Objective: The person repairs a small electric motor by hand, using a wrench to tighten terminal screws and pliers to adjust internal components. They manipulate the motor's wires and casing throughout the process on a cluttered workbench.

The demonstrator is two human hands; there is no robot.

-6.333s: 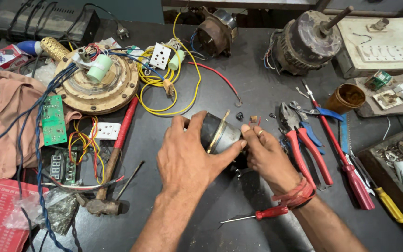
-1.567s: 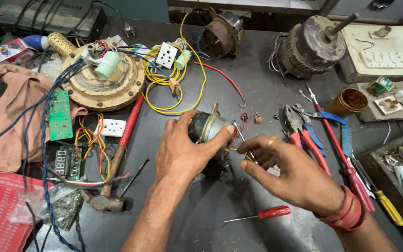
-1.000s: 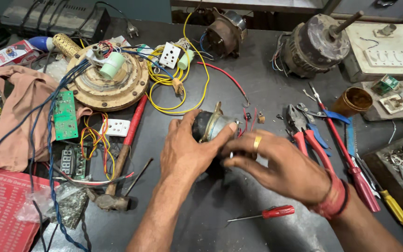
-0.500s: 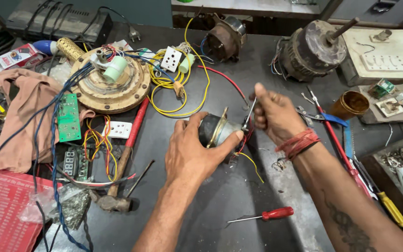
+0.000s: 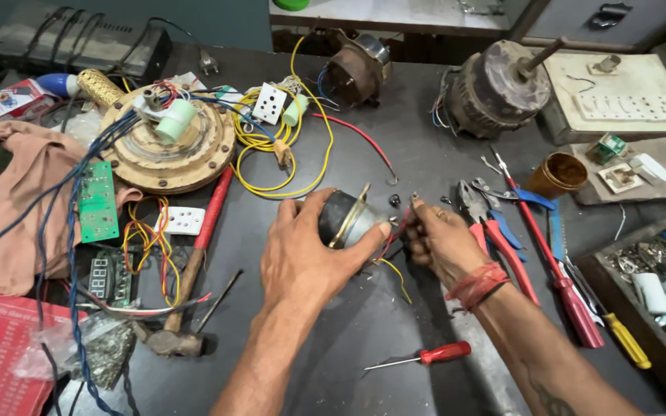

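A small dark motor point(image 5: 346, 217) with a metal flange lies on the dark workbench point(image 5: 364, 331). My left hand point(image 5: 306, 258) grips it from the near side, thumb along its right end. My right hand point(image 5: 439, 239) is just right of the motor, fingers pinched on the thin red and yellow wires point(image 5: 391, 245) that hang from it. A red band circles my right wrist. A small red-handled screwdriver point(image 5: 433, 355) lies near the front, below both hands.
Pliers point(image 5: 481, 213) and red screwdrivers point(image 5: 555, 266) lie right of my hand. A round brass fan base point(image 5: 165, 150), a green circuit board point(image 5: 97, 200), yellow wiring point(image 5: 271, 150) and a hammer point(image 5: 194, 262) are at left. Two larger motors point(image 5: 495, 91) stand at the back. A parts tray point(image 5: 660, 289) is at right.
My right hand has come down from above the motor's far side to its right end and now pinches the wires. My left hand keeps its hold on the motor.
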